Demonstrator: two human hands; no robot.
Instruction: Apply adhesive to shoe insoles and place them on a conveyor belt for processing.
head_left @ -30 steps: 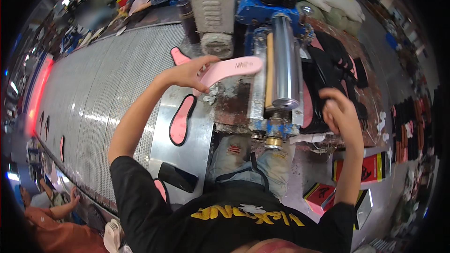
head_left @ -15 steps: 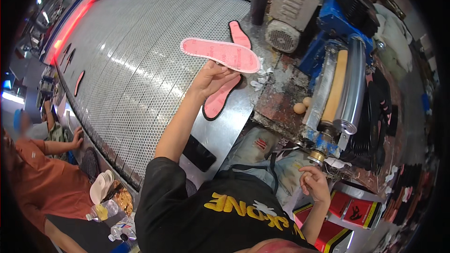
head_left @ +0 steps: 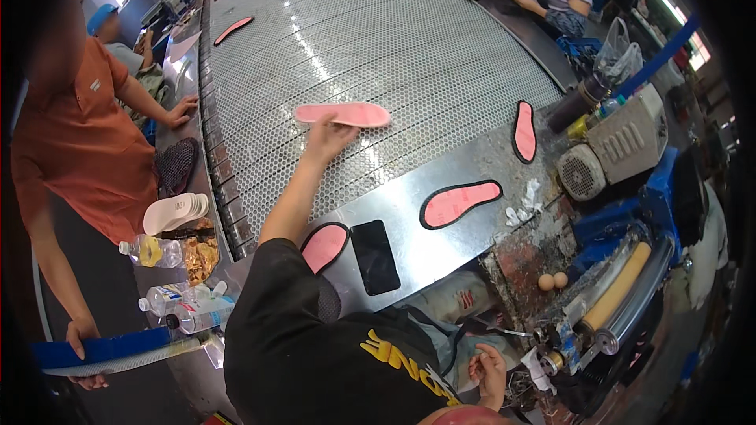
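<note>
My left hand (head_left: 329,140) reaches over the mesh conveyor belt (head_left: 260,102), its fingers pinching the near edge of a flat pink insole (head_left: 358,114). The insole is held level above the mesh. Low by my lap, my right hand (head_left: 488,370) has loosely curled fingers, slightly apart, with nothing visible in them. On the metal edge of the belt lie pink pieces with black rims: one in the middle (head_left: 461,205), one farther right (head_left: 524,132), and one (head_left: 325,246) partly hidden by my sleeve. A black phone (head_left: 376,257) lies between two of them.
At right stand a roller machine (head_left: 618,287), a motor (head_left: 583,171) and two small round tan balls (head_left: 554,280). Bottles (head_left: 197,313) and stacked white insoles (head_left: 175,212) sit at left. A co-worker in orange (head_left: 87,134) rests a hand by the belt.
The view has swung to the right. My left hand has carried the pink insole from above the black-rimmed pieces to the left, over the mesh. My right hand stays low by my lap.
</note>
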